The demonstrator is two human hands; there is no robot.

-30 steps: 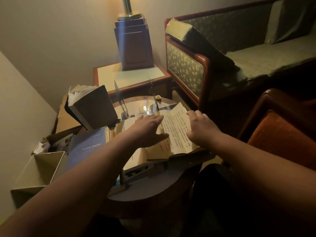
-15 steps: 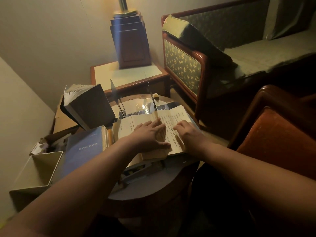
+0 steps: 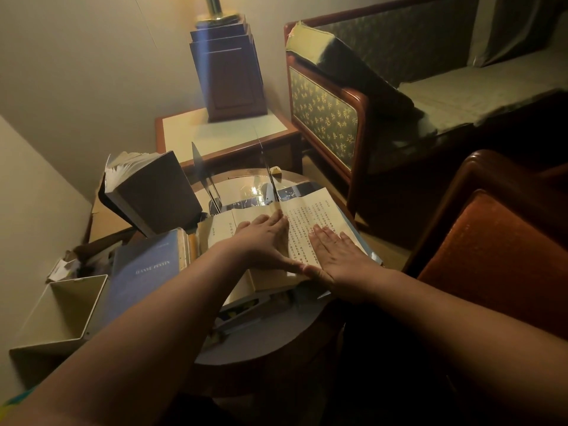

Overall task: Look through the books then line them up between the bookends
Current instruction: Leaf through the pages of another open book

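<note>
Our right hand (image 3: 339, 259) has flattened since 1 second ago, its thumb now touching the left hand (image 3: 264, 241); both lie released, fingers straight, pressing the cream open book (image 3: 310, 215) of vertical print on the round wood-rimmed table (image 3: 261, 342), near 2 clear bookends (image 3: 198, 163).

Ref: open book (image 3: 322, 210) on round table (image 3: 261, 339). Left hand (image 3: 261, 241) and right hand (image 3: 341, 256) flat on it. Bookends (image 3: 196, 161) just behind. Standing book (image 3: 153, 192) behind-left, closed book (image 3: 144, 272) just left, box (image 3: 61, 309) further left, armchair (image 3: 491, 256) right.
</note>
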